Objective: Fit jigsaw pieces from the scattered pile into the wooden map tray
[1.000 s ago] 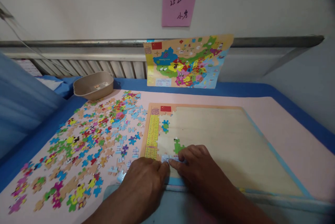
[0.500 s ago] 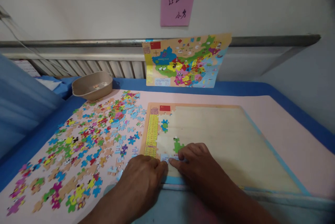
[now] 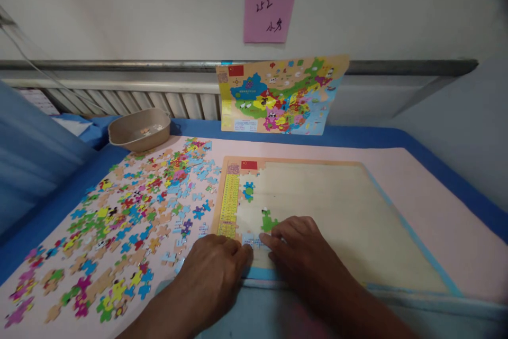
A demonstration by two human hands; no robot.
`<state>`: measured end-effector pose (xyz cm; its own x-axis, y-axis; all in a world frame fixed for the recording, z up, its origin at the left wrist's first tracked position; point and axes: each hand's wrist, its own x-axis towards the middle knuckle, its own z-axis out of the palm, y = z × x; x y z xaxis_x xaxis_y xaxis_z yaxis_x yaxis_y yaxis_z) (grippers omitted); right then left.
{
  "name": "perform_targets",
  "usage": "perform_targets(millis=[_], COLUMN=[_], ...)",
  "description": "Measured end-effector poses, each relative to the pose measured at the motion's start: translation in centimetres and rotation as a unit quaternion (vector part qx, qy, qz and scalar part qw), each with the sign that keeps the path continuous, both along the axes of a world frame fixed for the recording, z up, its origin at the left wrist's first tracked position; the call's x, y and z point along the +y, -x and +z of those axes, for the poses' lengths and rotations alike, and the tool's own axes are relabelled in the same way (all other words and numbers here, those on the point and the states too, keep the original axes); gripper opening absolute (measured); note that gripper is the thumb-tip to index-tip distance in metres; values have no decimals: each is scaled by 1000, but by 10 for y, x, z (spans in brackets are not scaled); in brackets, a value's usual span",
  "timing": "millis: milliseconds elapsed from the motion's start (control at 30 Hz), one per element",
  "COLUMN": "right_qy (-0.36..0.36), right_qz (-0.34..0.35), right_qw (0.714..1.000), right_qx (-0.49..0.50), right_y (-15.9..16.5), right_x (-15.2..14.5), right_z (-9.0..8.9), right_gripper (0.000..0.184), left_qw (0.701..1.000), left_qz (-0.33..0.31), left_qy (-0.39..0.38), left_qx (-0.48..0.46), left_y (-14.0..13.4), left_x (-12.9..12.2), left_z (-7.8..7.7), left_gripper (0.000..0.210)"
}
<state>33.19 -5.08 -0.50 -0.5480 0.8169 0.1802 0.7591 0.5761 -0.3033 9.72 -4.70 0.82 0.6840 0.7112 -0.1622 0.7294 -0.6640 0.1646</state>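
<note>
A wooden puzzle board (image 3: 317, 212) lies in front of me, with fitted pieces along its left side. At its lower left lies a pale blue puzzle piece with small print (image 3: 252, 240), flat on the board. My left hand (image 3: 216, 270) is closed over the board's lower left corner, its thumb pressed against the lower edge of the printed piece. From the right, my right hand (image 3: 299, 246) reaches in with curled fingers, a fingertip on the piece's right side. A green puzzle piece (image 3: 269, 221) lies just beyond the right hand. The palms hide part of the board's lower edge.
Many loose puzzle pieces (image 3: 130, 217) are spread over the pink sheet at left. Behind them stands a beige basin (image 3: 141, 130) with a few pieces inside. A printed map picture (image 3: 278, 97) leans upright against the metal rail (image 3: 408, 67). A blue curtain (image 3: 35, 154) hangs at far left.
The right fingertip has shifted slightly up and right, so more of the pale blue printed piece shows. The left hand has barely moved. The whole view has tilted a little.
</note>
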Motion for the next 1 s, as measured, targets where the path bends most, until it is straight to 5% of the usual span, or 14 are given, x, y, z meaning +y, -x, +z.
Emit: perform_targets(millis=[467, 1000], right_qy=[30, 33], right_qz=[-26, -19], right_qw=[999, 999], right_qx=[-13, 32], right_y=[15, 18], right_x=[8, 10], right_z=[2, -3], right_gripper=[7, 10], left_qw=[1000, 1000], left_qz=[0, -4], left_qy=[9, 19], left_qx=[11, 24], left_y=[-3, -4], left_x=[0, 0], left_z=[2, 4], left_gripper=[14, 13])
